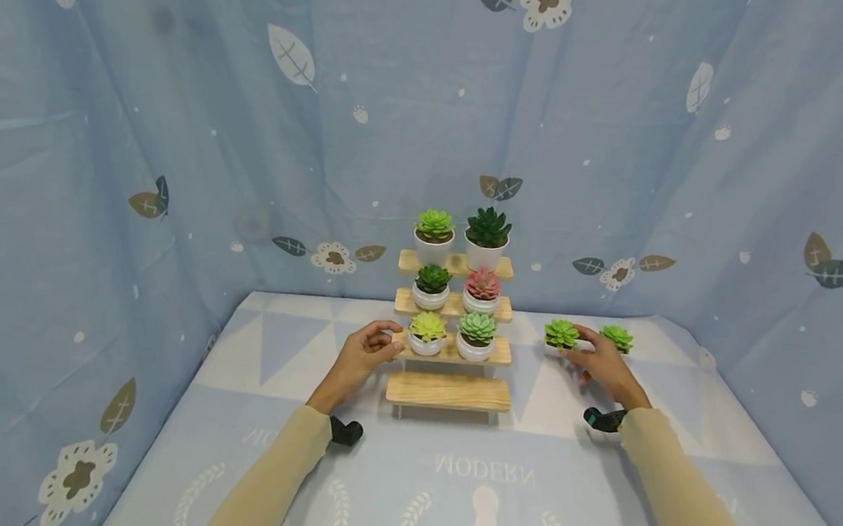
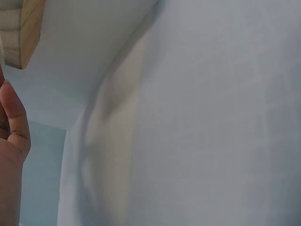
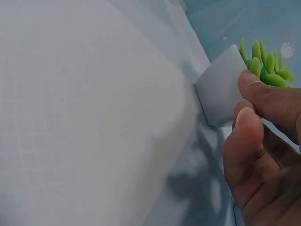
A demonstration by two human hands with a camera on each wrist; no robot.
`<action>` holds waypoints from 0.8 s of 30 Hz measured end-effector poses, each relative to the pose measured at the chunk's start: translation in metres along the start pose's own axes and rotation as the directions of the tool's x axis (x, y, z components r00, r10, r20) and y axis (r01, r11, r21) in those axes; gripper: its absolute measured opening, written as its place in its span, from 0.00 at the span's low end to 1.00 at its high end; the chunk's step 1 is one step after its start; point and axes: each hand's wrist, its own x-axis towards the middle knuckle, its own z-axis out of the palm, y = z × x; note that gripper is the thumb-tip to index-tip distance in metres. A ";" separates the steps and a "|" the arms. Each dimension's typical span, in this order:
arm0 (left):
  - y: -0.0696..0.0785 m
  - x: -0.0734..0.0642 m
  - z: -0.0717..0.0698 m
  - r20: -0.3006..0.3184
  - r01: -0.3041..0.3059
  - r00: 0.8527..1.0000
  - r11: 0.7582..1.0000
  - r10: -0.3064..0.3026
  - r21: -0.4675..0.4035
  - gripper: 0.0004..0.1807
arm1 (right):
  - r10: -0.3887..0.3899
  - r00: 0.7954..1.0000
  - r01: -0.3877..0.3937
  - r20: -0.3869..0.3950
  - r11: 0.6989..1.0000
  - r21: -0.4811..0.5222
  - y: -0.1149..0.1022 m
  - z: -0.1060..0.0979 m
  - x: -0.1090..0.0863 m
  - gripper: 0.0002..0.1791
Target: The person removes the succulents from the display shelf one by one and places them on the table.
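On the right of the table, my right hand (image 1: 602, 364) pinches the rim of a white pot with a bright green succulent (image 1: 561, 334). In the right wrist view, this potted succulent (image 3: 222, 89) stands tilted, with the thumb along its rim and some fingers hidden. My left hand (image 1: 358, 359) is at the stepped wooden plant stand (image 1: 448, 390), thumb and forefinger bent around the left end of its second-lowest shelf. The left wrist view catches only part of that hand (image 2: 13, 122), just below a wooden shelf end (image 2: 21, 33).
Pairs of potted succulents fill the upper three shelves, including a yellow-green one (image 1: 427, 327), a pale green one (image 1: 477, 330) and a pink one (image 1: 482, 284). Another green succulent (image 1: 616, 338) stands right behind my right hand. A patterned blue curtain (image 1: 410, 130) encloses the table.
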 end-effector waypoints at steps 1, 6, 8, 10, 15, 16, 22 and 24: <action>0.000 0.000 0.000 -0.001 -0.001 1.000 1.000 0.001 -0.001 0.21 | 0.008 1.000 -0.008 -0.008 1.000 -0.001 -0.001 0.001 0.001 0.43; 0.000 0.000 -0.001 0.001 -0.003 1.000 1.000 0.003 -0.011 0.21 | 0.044 0.999 -0.044 -0.003 0.999 -0.006 -0.003 0.002 0.006 0.44; -0.001 0.000 -0.001 0.005 -0.001 1.000 1.000 0.001 -0.012 0.21 | 0.055 0.998 -0.055 0.012 0.998 -0.004 -0.003 0.002 0.008 0.44; -0.001 0.001 -0.001 0.009 -0.001 1.000 1.000 0.001 -0.006 0.21 | 0.064 0.998 -0.064 0.022 0.998 -0.005 -0.004 0.001 0.009 0.44; -0.001 0.002 0.000 0.014 -0.005 1.000 1.000 0.005 -0.012 0.21 | 0.073 0.997 -0.073 0.027 0.997 -0.011 -0.007 0.000 0.010 0.44; -0.002 0.003 0.000 0.015 -0.004 1.000 1.000 0.004 -0.016 0.21 | 0.079 0.997 -0.079 0.026 0.997 -0.008 -0.007 0.000 0.010 0.44; -0.003 0.001 -0.002 0.009 0.007 1.000 1.000 -0.006 -0.015 0.21 | 0.085 0.996 -0.085 0.020 0.996 0.011 -0.006 0.006 0.011 0.44; -0.004 0.001 -0.002 0.007 0.001 1.000 1.000 -0.001 -0.016 0.22 | 0.070 0.997 -0.070 0.009 0.998 0.005 -0.007 0.008 0.011 0.44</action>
